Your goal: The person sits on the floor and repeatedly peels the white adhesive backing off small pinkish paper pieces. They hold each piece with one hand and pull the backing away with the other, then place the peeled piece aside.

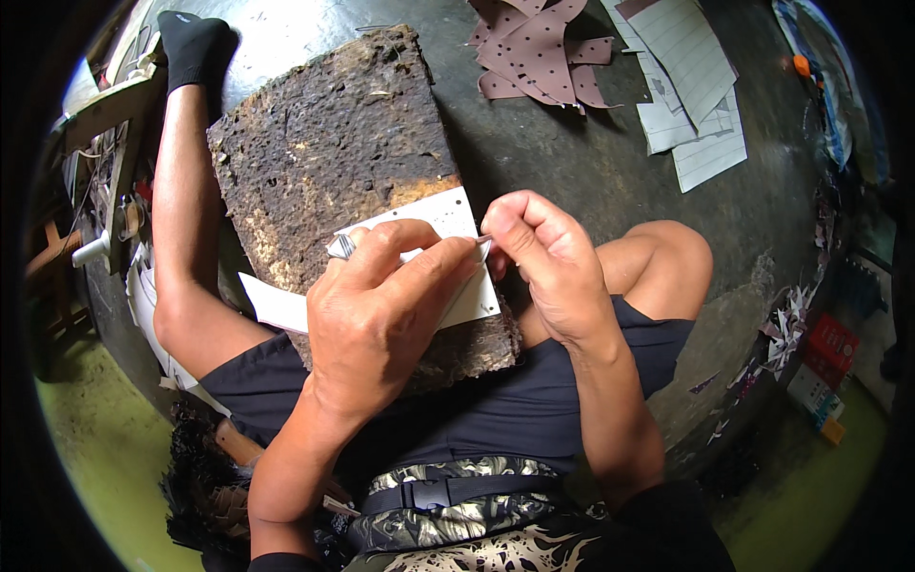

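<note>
Left hand (376, 310) pinches a flat white black-dotted sheet (444, 212), maybe to keep it still | right hand (548, 270) close beside, fingertips squeezed together, cannot tell on what | sheet lies by right edge of rough dark-brown block (324, 143) | open grey floor (543, 157) rightward | pink dotted pieces (534, 57) farther

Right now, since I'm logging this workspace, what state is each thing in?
Left hand: closed, fingertips at the white sheet
Right hand: pinching; anything between its fingertips is too small to identify
White sheet: dark-dotted, partly covered by the left hand
Block: rough, pitted
Brown pieces: spotted, overlapping on the floor
White pieces: overlapping
Buckle: fastened
Black sock: worn
</note>
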Available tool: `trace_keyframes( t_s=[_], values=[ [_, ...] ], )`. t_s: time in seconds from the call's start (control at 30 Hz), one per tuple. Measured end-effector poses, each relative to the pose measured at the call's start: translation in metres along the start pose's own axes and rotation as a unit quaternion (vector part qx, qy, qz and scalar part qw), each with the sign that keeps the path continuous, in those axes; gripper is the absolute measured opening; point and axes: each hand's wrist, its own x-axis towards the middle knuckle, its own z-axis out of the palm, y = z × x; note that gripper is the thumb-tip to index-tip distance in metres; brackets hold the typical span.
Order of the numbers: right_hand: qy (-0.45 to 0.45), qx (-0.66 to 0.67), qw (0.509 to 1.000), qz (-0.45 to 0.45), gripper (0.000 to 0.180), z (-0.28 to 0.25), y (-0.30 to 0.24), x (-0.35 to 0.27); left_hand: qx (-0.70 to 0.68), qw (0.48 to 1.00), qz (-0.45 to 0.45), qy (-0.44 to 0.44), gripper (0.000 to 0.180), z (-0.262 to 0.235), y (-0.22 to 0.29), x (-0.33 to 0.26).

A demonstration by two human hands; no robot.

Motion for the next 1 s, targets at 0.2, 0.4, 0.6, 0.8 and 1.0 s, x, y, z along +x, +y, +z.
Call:
trace_keyframes(
  t_s=[0.2,0.4,0.6,0.8,1.0],
  values=[
    [0.016,-0.068,0.997,-0.033,0.033,0.010,0.008,0.002,0.012,1.000,0.018,0.011,0.024,0.001,-0.005,0.000],
    [0.005,0.030,0.999,-0.020,0.032,0.010,0.019,0.002,0.017,0.997,0.042,0.056,0.023,0.010,-0.010,-0.002],
    [0.001,-0.008,0.999,-0.031,0.030,0.004,0.007,0.001,0.014,0.997,0.050,0.056,0.023,0.012,-0.010,0.000],
    [-0.010,0.001,1.000,-0.026,0.029,0.010,0.013,0.003,0.019,0.997,0.045,0.051,0.023,0.010,-0.010,0.001],
    [-0.030,0.123,0.992,0.016,0.028,0.004,0.019,0.004,0.012,0.998,0.045,0.043,0.025,0.008,-0.009,0.002]
  ],
)
